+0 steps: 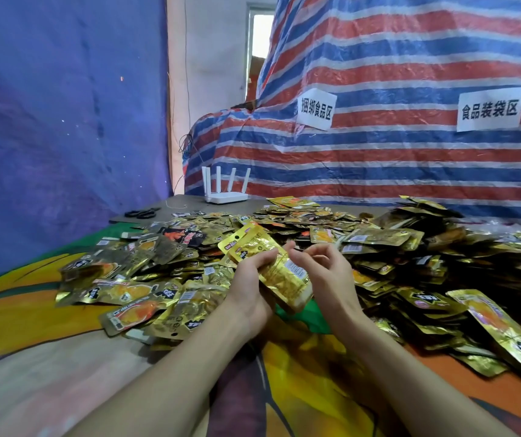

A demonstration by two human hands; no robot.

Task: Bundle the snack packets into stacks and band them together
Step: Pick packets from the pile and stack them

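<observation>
A small stack of gold snack packets (279, 272) is held tilted above the table, its far end pointing up and left. My left hand (249, 288) grips the stack from the left side, fingers wrapped over its top. My right hand (325, 272) is at the stack's right edge, fingers curled and partly spread; a thin band may run between them, too faint to tell. A big loose pile of gold packets (394, 247) covers the table behind and to both sides of my hands.
A white router (226, 192) with several antennas stands at the table's back, black scissors (142, 212) to its left. A striped tarp (379, 152) with two paper signs walls the back. A colourful cloth (32, 326) covers the near table.
</observation>
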